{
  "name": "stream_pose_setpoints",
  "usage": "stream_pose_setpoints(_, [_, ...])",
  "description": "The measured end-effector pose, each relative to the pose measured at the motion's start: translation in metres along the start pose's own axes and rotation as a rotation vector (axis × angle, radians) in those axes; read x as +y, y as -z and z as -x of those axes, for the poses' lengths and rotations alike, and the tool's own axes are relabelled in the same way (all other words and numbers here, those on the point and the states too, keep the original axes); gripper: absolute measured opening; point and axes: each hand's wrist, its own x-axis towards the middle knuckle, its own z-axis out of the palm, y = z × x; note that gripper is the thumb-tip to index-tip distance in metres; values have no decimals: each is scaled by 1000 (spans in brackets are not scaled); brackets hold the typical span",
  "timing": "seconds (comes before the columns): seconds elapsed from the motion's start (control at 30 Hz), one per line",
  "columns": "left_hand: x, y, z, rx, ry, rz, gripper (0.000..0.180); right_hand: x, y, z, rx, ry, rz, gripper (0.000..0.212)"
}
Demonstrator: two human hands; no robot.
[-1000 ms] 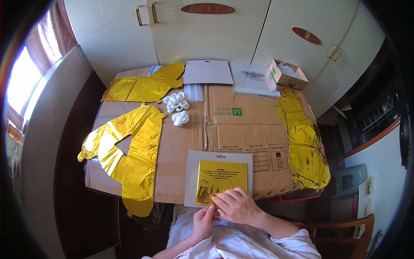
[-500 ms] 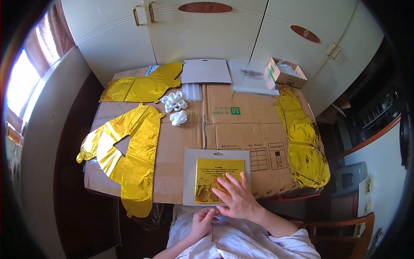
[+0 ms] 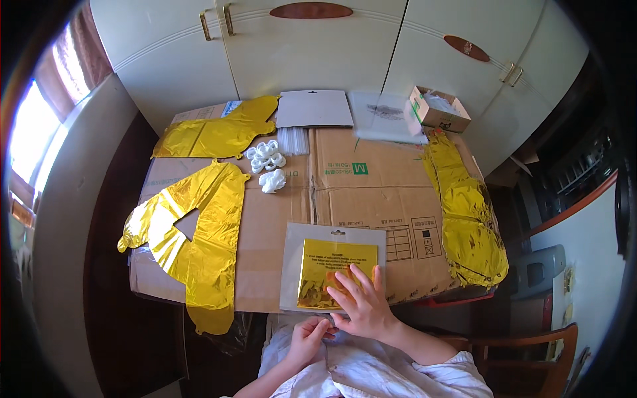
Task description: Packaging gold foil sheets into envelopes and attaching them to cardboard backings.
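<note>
A clear flat bag (image 3: 292, 265) with a grey-white backing and a hang hole lies at the cardboard's near edge, in front of me. Inside it shows a folded gold foil balloon (image 3: 318, 278) with dark print. My right hand (image 3: 365, 306) rests on the bag's lower right part, fingers spread over the gold foil. Its thumb points toward my left hand (image 3: 310, 337), which is closed in a pinch just below the bag's lower edge. Whatever sits between those left fingertips is too small to make out.
Unfolded gold foil balloons lie left (image 3: 219, 232) and far left (image 3: 219, 136); more gold foil (image 3: 468, 219) is piled right. White ribbon rolls (image 3: 265, 156), clear straws (image 3: 293, 141), a grey card stack (image 3: 314, 109), clear bags (image 3: 385, 119) and a small box (image 3: 441, 118) stand farther back.
The bag has shifted slightly away from me and turned a little clockwise. Both hands keep nearly the same pose.
</note>
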Motion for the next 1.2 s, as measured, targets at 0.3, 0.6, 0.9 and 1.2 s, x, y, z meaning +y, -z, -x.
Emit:
stream_pose_setpoints(0.3, [-10, -14, 1, 66, -84, 169, 19, -6, 11, 1, -126, -17, -54, 65])
stream_pose_setpoints(0.6, [-4, -19, -2, 143, -47, 211, 16, 35, 35, -29, 59, -34, -281, 47])
stream_pose_setpoints(0.9, [-6, -4, 18, 132, -76, 282, 15, 80, 29, -42, 11, -293, -383, 32])
stream_pose_setpoints(1.2, [-25, 4, 9, 134, -157, 268, 11, 86, 34, -54, -151, -440, -547, 30])
